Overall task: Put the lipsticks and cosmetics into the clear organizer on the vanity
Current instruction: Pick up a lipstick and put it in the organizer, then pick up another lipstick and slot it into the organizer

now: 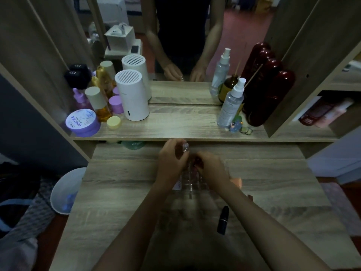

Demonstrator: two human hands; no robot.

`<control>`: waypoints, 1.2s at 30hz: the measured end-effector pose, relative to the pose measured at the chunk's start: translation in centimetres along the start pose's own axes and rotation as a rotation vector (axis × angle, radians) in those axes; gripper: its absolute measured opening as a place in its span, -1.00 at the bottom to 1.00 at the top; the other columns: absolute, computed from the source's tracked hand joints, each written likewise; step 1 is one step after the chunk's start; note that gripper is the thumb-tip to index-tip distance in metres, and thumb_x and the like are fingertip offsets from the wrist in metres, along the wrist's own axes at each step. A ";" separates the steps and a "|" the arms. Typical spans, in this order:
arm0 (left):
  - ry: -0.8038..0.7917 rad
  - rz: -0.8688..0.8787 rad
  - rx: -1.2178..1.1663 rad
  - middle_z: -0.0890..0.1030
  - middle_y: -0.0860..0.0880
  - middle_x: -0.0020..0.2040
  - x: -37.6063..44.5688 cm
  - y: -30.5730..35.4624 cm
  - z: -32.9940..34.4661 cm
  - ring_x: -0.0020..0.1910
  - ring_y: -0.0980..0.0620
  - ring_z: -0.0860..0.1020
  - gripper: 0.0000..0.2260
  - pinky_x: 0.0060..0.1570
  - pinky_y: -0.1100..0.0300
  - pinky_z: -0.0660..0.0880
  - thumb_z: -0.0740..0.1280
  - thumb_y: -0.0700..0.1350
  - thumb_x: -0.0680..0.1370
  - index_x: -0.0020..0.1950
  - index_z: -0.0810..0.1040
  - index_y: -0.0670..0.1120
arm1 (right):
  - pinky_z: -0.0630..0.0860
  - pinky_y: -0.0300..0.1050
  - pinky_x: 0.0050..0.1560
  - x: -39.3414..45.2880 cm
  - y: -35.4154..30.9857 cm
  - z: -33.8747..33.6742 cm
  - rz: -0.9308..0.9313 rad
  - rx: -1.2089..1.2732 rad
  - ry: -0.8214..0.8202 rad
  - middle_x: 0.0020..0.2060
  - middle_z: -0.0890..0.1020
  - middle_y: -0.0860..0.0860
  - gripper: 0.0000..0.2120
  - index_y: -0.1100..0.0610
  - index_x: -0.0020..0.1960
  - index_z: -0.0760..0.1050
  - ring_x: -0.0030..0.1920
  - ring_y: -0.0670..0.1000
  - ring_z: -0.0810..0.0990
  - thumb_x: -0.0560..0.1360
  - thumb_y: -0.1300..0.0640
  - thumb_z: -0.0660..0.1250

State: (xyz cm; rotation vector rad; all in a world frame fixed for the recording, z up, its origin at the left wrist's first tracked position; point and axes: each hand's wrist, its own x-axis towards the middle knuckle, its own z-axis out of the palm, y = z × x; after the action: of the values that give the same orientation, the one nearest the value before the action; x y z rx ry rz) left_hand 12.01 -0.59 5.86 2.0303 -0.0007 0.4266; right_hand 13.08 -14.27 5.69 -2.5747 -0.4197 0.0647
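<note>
The left hand is closed in a pinch around a small clear-capped item, held upright at the far edge of the clear organizer. The right hand is curled with its fingertips down among the organizer's compartments; whether something is pinched there cannot be told, since the fingers hide it and the light is dim. Both hands are held close together directly over the organizer, which stands at the middle of the vanity top, between the two forearms.

The relation that matters next is judged to be that of the black lipstick. It lies loose on the vanity, nearer to the viewer than the organizer and to its right, just beside the right forearm. Its long axis runs near-to-far, tilted slightly, with the rounded cap at the far end. The right hand is clearly the nearer one; a short pull back toward the near edge would likely be needed to reach it. A peach-coloured item is seen touching or just beside the organizer's right side.
</note>
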 end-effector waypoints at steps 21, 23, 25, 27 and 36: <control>-0.109 0.019 0.096 0.57 -0.08 -0.07 -1.5 -2.1 1.2 -0.13 0.08 0.54 -0.81 -0.19 0.51 0.46 0.37 -0.35 0.43 0.01 0.55 -0.17 | 0.57 0.14 -0.05 -6.8 9.5 -7.8 0.369 0.114 0.346 -0.08 0.65 0.20 -0.86 0.22 0.05 0.55 -0.09 0.16 0.60 0.50 0.24 0.31; -0.095 0.013 0.092 0.54 -0.03 -0.08 -1.7 -2.0 1.4 -0.13 0.07 0.54 -0.81 -0.18 0.57 0.44 0.37 -0.36 0.43 0.00 0.55 -0.17 | 0.53 0.08 0.00 -8.8 11.6 -7.2 0.484 0.106 0.148 -0.04 0.65 0.23 -0.84 0.24 0.05 0.55 -0.03 0.22 0.61 0.51 0.21 0.32; -0.084 0.005 0.097 0.54 -0.03 -0.08 -1.8 -1.9 1.5 -0.12 0.04 0.55 -0.80 -0.19 0.50 0.43 0.37 -0.36 0.42 0.01 0.54 -0.17 | 0.51 0.00 0.06 -10.7 12.6 -5.6 0.539 0.097 -0.057 0.02 0.66 0.20 -0.77 0.23 0.12 0.55 0.03 0.17 0.61 0.50 0.16 0.34; -0.085 -0.006 0.119 0.57 -0.08 -0.07 -1.9 -1.8 1.6 -0.10 -0.01 0.56 -0.79 -0.12 0.29 0.49 0.37 -0.34 0.42 0.03 0.54 -0.17 | 0.50 -0.07 0.05 -11.9 12.7 -3.9 0.546 0.087 -0.134 0.04 0.64 0.13 -0.66 0.19 0.21 0.50 0.04 0.13 0.60 0.47 0.15 0.39; -0.087 -0.042 0.169 0.54 -0.23 0.06 -1.8 -1.6 0.7 -0.06 0.02 0.49 -0.72 -0.01 0.18 0.41 0.41 -0.30 0.42 0.12 0.53 -0.23 | 0.41 -0.15 -0.16 -12.7 12.8 -1.9 0.505 0.050 -0.028 -0.06 0.66 0.17 -0.63 0.18 0.11 0.50 -0.05 0.15 0.61 0.33 0.26 0.48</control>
State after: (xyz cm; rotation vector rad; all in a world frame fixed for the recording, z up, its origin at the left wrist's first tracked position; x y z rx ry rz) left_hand 10.86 -0.77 3.71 2.2096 0.0256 0.3206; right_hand 4.85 -29.58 0.37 -2.5696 0.2273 0.2851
